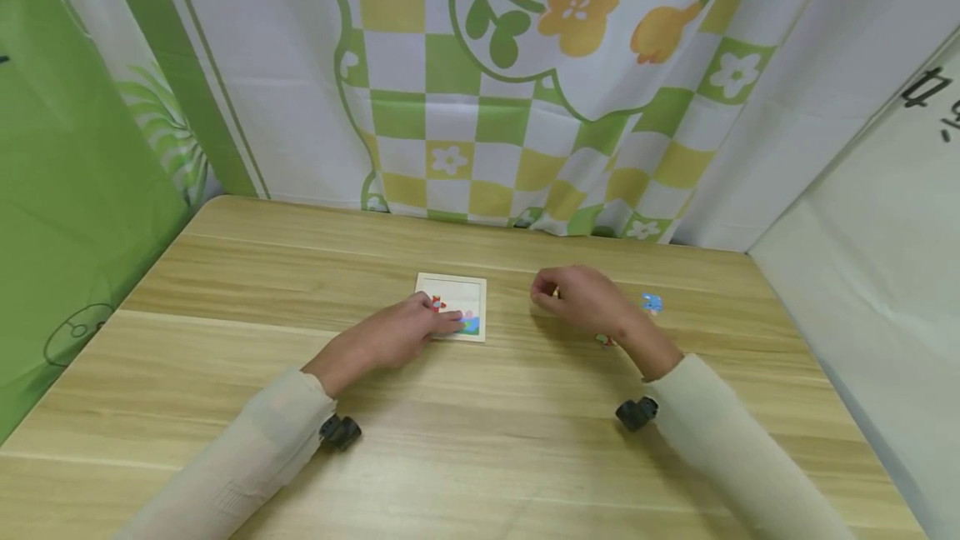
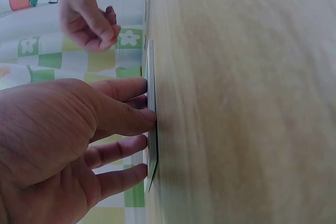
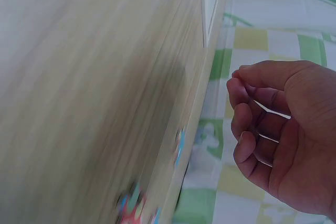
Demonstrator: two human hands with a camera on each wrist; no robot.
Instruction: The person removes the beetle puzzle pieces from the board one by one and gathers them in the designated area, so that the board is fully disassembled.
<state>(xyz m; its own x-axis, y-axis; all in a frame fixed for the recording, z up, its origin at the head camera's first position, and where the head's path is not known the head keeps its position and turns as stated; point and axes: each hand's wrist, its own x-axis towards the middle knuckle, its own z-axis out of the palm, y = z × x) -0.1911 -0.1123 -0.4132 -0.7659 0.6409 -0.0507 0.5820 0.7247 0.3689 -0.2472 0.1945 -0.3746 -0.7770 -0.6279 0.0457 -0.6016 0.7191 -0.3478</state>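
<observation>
A square puzzle board (image 1: 450, 277) with a pale raised rim lies flat on the table, with red, blue and green picture pieces (image 1: 470, 326) in its lower part. My left hand (image 1: 408, 327) rests on its left and lower side. In the left wrist view, that hand's fairly straight fingers touch the face, and the thumb (image 2: 139, 120) is at the near edge. My right hand (image 1: 577, 294) hovers right of the board, fingers bent and thumb against the index finger. A small yellow patch shows by its fingertips; whether it is held or lies behind is unclear.
A blue puzzle piece (image 1: 652, 302) lies on the wooden table (image 1: 480, 423) right of my right hand. A red and green piece (image 1: 604, 340) lies partly under that wrist. A patterned curtain (image 1: 480, 148) hangs along the far table edge.
</observation>
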